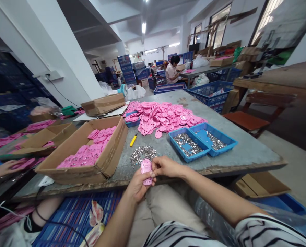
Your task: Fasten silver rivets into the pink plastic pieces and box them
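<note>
A flat pink plastic piece [146,168] with small holes is held upright in my left hand [139,183], the thumb lying across its lower face. My right hand [165,167] pinches at the right edge of that piece; anything small between its fingertips is hidden. Just beyond the hands, a loose pile of small shiny metal parts [143,154] lies on the table [158,145]. Two blue trays [190,157] with more small metal parts stand to the right. A large heap of similar pink pieces [163,115] covers the table's middle.
A cardboard box [112,151] of pink pieces stands at the left, with a yellow-handled tool [133,140] beside it. Another person's hand [7,169] reaches in at the far left. Further back, a person [172,72] sits at another table, near a blue crate [212,94].
</note>
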Demonstrator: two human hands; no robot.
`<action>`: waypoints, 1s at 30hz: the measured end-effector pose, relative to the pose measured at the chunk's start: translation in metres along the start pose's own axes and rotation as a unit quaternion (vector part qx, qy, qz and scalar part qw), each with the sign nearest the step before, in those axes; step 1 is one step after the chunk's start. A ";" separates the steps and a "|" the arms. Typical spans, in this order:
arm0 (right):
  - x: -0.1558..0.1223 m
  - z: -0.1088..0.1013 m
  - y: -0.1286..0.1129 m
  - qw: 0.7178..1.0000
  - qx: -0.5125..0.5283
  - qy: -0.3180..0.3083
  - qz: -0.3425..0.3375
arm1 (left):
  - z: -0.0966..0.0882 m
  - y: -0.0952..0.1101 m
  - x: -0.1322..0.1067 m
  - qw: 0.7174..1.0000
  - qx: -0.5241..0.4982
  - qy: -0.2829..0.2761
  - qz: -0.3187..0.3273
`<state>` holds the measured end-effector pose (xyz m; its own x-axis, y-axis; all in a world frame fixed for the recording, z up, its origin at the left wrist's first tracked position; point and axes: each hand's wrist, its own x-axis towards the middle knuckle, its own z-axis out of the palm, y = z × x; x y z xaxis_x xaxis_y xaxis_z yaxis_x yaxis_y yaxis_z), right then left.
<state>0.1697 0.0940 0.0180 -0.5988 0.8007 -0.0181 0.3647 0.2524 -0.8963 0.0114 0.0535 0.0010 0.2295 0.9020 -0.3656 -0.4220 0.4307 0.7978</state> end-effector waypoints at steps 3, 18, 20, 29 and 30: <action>0.001 -0.003 -0.008 0.999 -0.021 -0.045 -0.010 | 0.000 0.002 -0.004 1.000 0.005 -0.027 -0.006; 0.000 0.012 -0.007 0.996 -0.068 -0.053 -0.028 | -0.009 0.003 -0.014 0.998 -0.006 0.045 -0.050; -0.002 0.016 0.000 0.998 -0.035 -0.047 -0.031 | -0.011 0.000 -0.015 0.996 -0.023 0.068 -0.058; -0.020 0.029 -0.003 0.985 -0.143 0.070 -0.069 | -0.003 -0.012 -0.018 0.992 -0.084 0.079 -0.043; -0.023 0.030 -0.004 0.987 -0.106 0.107 -0.051 | 0.002 -0.014 -0.020 0.992 -0.100 0.073 -0.032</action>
<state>0.1606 0.0581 0.0089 -0.4842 0.8561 0.1808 0.4647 0.4267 -0.7759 0.0146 0.0298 -0.0022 0.1385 0.8613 -0.4888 -0.5802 0.4706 0.6647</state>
